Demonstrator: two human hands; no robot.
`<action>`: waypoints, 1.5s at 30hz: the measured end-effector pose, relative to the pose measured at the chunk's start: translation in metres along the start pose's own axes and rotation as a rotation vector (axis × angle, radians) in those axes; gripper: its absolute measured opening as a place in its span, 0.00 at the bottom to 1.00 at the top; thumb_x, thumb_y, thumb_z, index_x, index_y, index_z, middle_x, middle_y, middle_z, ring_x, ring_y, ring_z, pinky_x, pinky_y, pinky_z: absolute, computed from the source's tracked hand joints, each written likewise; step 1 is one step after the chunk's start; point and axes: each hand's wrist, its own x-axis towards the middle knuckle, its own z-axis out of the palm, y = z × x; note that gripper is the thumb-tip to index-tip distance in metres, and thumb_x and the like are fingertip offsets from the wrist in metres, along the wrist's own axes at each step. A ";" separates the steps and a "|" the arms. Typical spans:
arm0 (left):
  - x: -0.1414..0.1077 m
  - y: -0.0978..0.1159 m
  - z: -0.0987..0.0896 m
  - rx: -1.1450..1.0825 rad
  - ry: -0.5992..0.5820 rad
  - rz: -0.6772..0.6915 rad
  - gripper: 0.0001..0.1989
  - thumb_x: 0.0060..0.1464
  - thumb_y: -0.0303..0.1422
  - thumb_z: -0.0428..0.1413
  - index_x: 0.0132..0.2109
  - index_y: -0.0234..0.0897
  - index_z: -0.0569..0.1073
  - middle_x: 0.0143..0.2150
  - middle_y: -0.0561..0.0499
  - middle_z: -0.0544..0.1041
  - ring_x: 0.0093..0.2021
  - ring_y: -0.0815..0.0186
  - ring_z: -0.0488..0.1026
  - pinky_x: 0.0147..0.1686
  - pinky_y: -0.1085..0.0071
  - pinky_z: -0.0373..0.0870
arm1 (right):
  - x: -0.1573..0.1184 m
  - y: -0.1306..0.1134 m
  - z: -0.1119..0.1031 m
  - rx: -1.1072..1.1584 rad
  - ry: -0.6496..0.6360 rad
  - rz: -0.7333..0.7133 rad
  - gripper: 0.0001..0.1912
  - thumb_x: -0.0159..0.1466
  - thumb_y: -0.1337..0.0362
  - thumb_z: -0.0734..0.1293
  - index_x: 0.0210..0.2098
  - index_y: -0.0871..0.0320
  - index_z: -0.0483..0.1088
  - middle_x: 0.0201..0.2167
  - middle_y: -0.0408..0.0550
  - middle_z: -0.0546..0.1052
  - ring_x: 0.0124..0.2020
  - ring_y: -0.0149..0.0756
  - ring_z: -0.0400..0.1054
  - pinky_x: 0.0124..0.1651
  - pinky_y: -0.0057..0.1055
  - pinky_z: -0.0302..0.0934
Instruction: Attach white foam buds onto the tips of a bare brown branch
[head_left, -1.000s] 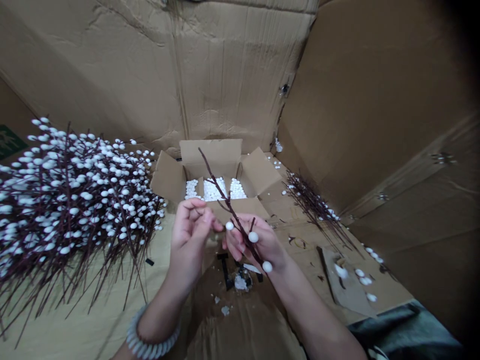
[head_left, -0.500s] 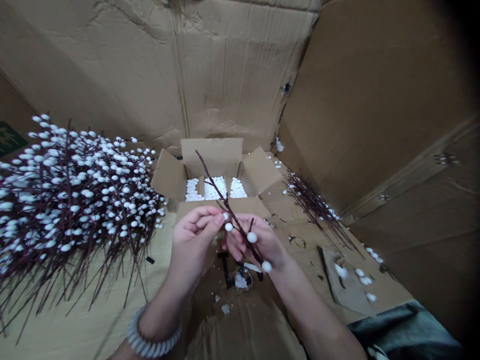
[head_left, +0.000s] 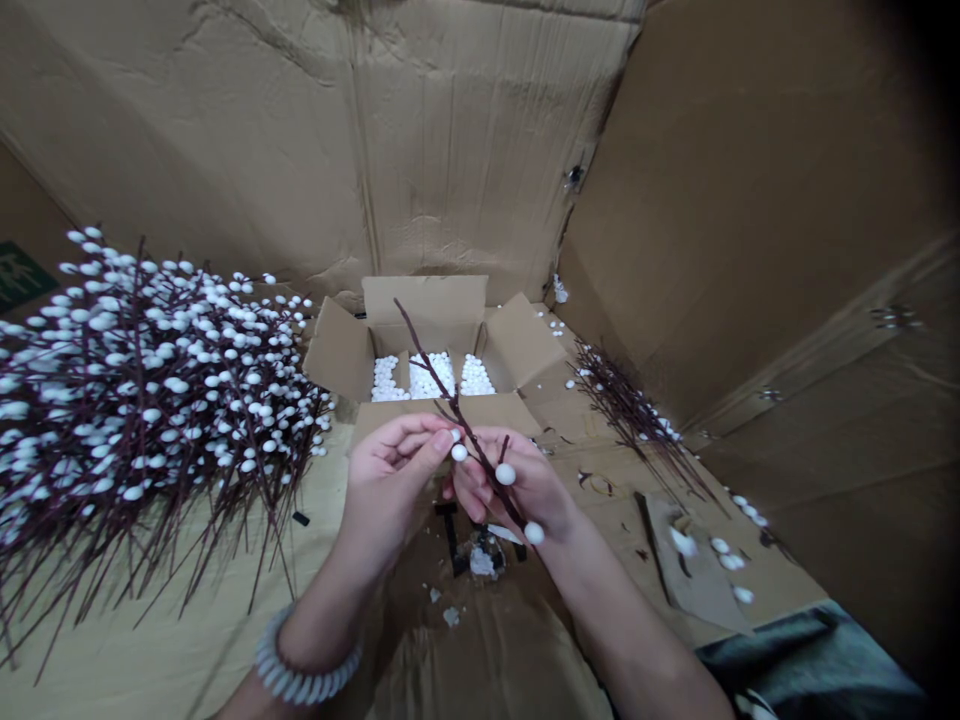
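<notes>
A dark brown artificial twig [head_left: 425, 362] slants up and left in front of me, with several white berries on its side stems. My right hand [head_left: 517, 480] is closed around its lower part, near a white berry [head_left: 505, 474] and a lower one at the base. Between the thumb and fingers of my left hand [head_left: 397, 465] is a small white foam berry [head_left: 455, 435], pinched against the twig's side. Another berry [head_left: 459, 453] sits just below it. Some fingertips of my right hand are hidden behind the twig.
An open cardboard box [head_left: 442, 413] full of white balls stands ahead. Finished berry twigs [head_left: 172, 380] are heaped at left; barer twigs [head_left: 630, 400] lie at right. Below my hands is a black stand with whitish glue lumps [head_left: 484, 562]. Cardboard walls [head_left: 480, 150] surround the table.
Almost nothing differs. My left hand, still pinching the berry at the twig, has shifted very slightly to the right; the right hand holds the twig in the same place.
</notes>
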 end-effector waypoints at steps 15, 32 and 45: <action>0.000 -0.005 -0.004 -0.035 -0.075 0.009 0.11 0.41 0.35 0.67 0.32 0.34 0.76 0.22 0.52 0.78 0.21 0.68 0.74 0.19 0.76 0.72 | -0.001 0.002 -0.001 -0.028 0.038 -0.039 0.19 0.57 0.53 0.67 0.18 0.58 0.63 0.10 0.37 0.63 0.14 0.26 0.58 0.22 0.25 0.52; 0.003 0.007 -0.007 -0.052 -0.140 -0.038 0.11 0.37 0.34 0.68 0.27 0.32 0.77 0.22 0.49 0.78 0.21 0.69 0.74 0.18 0.78 0.71 | -0.003 -0.002 0.003 0.001 -0.036 -0.024 0.18 0.57 0.53 0.68 0.18 0.58 0.64 0.10 0.35 0.61 0.13 0.26 0.57 0.34 0.29 0.62; 0.006 0.005 -0.020 0.052 -0.214 0.019 0.05 0.43 0.31 0.66 0.30 0.36 0.79 0.27 0.50 0.80 0.25 0.71 0.75 0.24 0.79 0.74 | -0.006 -0.002 0.003 -0.004 -0.045 0.001 0.18 0.57 0.54 0.67 0.18 0.58 0.65 0.10 0.35 0.61 0.13 0.25 0.57 0.35 0.29 0.62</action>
